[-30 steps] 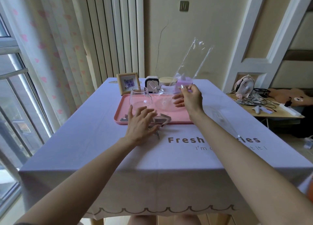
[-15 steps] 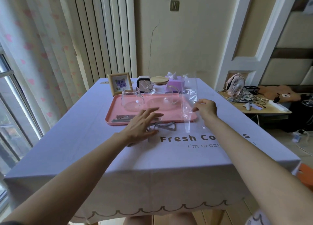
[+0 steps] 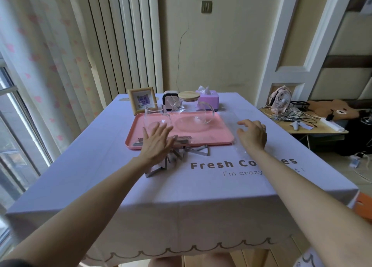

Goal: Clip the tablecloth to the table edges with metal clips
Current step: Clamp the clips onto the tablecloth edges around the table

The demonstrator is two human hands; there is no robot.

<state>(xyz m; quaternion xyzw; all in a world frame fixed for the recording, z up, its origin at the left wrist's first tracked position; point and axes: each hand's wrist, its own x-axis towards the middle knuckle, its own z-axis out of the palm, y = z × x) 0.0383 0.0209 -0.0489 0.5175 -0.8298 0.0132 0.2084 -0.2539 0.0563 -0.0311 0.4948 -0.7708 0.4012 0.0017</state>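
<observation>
Right hand [image 3: 251, 135] dropped tableward, fingers loosely curled; left hand [image 3: 158, 144], fingers spread, covers metal clips [image 3: 198, 150].

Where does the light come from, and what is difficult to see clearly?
Head view: daylight comes from the window at left; the wide lens tilts the door frame at right; the metal clips by the left hand look blurred; the glass cup is faint.

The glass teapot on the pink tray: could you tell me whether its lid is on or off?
On: the wooden lid sits flat atop the glass teapot.
</observation>
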